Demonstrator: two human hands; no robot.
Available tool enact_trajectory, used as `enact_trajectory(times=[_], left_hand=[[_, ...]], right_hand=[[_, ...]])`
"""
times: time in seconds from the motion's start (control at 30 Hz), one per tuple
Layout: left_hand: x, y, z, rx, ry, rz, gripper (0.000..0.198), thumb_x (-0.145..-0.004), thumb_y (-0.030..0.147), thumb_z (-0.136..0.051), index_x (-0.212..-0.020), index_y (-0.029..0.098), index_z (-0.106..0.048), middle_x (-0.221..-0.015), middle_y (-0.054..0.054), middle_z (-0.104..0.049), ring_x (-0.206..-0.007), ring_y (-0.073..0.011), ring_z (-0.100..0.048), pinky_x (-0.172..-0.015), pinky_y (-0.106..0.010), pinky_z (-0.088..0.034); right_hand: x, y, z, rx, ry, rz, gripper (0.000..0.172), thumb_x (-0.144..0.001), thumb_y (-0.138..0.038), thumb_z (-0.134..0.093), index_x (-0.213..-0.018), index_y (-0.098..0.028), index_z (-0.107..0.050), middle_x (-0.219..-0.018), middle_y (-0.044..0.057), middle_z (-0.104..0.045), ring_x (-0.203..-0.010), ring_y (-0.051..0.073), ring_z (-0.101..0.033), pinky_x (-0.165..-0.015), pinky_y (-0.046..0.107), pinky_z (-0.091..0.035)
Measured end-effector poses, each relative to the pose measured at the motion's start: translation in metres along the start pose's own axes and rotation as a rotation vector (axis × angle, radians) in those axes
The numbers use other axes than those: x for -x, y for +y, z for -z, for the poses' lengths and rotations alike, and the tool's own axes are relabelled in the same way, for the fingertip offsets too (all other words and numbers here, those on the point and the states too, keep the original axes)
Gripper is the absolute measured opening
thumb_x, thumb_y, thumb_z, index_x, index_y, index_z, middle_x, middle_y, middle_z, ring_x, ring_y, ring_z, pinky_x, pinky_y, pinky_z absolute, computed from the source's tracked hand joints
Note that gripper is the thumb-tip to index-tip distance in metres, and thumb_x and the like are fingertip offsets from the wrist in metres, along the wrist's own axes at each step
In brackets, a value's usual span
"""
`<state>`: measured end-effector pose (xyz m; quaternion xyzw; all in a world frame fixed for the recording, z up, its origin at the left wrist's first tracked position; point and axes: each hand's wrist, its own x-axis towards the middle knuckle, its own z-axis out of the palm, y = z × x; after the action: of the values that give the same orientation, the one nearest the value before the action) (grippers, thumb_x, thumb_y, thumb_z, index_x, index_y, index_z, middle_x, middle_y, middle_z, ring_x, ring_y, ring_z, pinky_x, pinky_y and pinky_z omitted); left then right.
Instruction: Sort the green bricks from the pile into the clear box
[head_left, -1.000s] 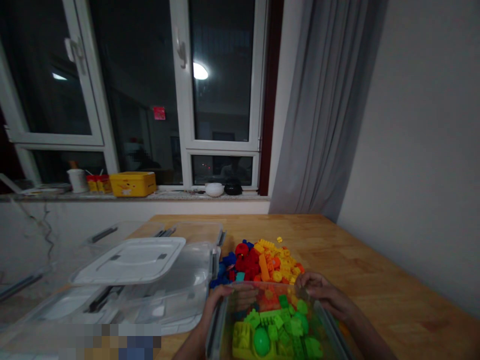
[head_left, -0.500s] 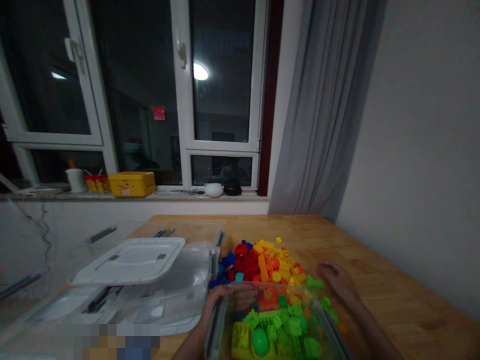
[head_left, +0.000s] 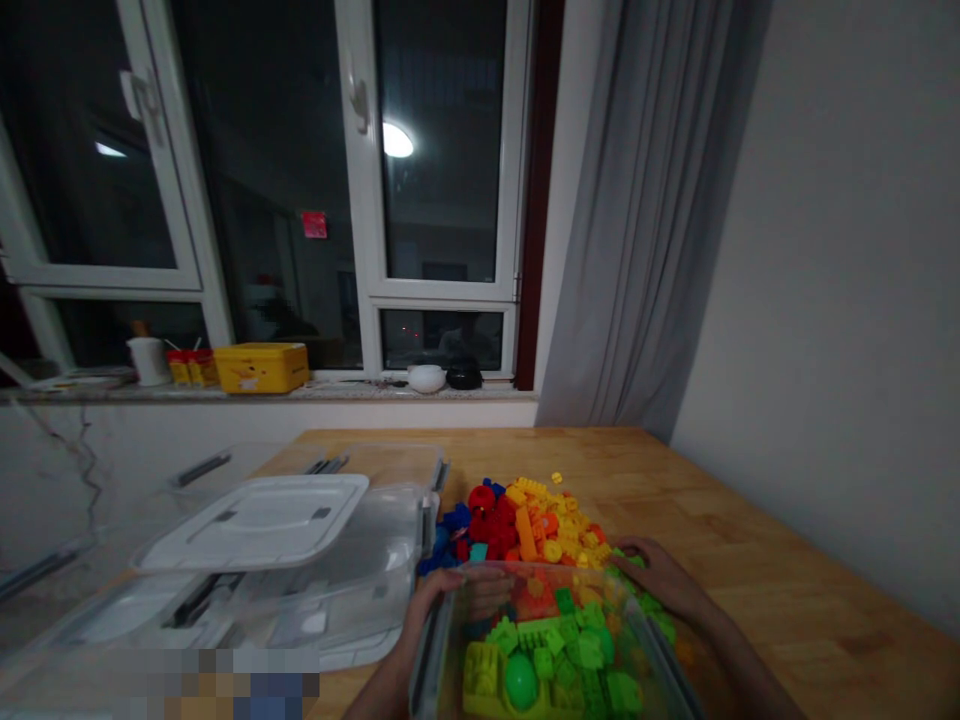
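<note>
My left hand is closed on the left side of a clear plastic storage box, its fingers showing through the far wall. Inside the box lie green toy building bricks, a green egg-shaped piece and a yellow-green piece. Just beyond the box's right side, my right hand rests over loose green bricks, fingers slightly apart and partly covering them. Past the box spreads a pile of red bricks, yellow bricks and blue bricks.
Clear plastic boxes and a white lid are stacked at the left of the wooden table. On the windowsill behind stand a yellow box, a white bowl and a black one.
My right hand has moved left and slightly down, from above the bare tabletop onto the green bricks. My left hand and the box stay where they were.
</note>
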<state>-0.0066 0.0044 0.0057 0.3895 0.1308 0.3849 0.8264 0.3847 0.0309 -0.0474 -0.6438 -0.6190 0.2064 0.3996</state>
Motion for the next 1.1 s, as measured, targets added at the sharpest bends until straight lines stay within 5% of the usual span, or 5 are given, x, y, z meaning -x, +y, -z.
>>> enact_trajectory(times=[0.5,0.9,1.1], left_hand=[[0.000,0.000,-0.002,0.047,-0.016,0.002,0.047,-0.077,0.025,-0.044,-0.111,0.002,-0.068,-0.113,-0.021,-0.070,-0.116,-0.0334,-0.059,-0.109,-0.048,-0.029],[0.000,0.003,-0.007,0.022,0.012,0.002,0.047,-0.076,0.023,-0.046,-0.111,0.002,-0.067,-0.108,-0.020,-0.072,-0.112,-0.0323,-0.062,-0.107,-0.046,-0.033],[0.001,0.001,-0.002,0.005,-0.011,-0.010,0.049,-0.078,0.025,-0.043,-0.115,0.002,-0.065,-0.115,-0.020,-0.069,-0.111,-0.0337,-0.062,-0.104,-0.048,-0.034]], right_hand=[[0.006,-0.015,0.004,-0.197,-0.053,-0.022,0.037,-0.065,-0.049,-0.073,-0.084,-0.018,-0.069,-0.075,0.002,-0.069,-0.072,0.020,-0.063,-0.065,0.030,-0.049],[0.002,-0.039,0.010,-0.438,0.148,-0.085,0.039,-0.060,-0.047,-0.078,-0.086,-0.019,-0.072,-0.091,0.007,-0.074,-0.092,0.028,-0.067,-0.086,0.038,-0.051],[0.021,-0.074,0.006,-0.902,-0.063,-0.123,0.024,-0.067,-0.044,-0.078,-0.081,-0.024,-0.073,-0.091,0.004,-0.073,-0.089,0.023,-0.066,-0.078,0.033,-0.054]])
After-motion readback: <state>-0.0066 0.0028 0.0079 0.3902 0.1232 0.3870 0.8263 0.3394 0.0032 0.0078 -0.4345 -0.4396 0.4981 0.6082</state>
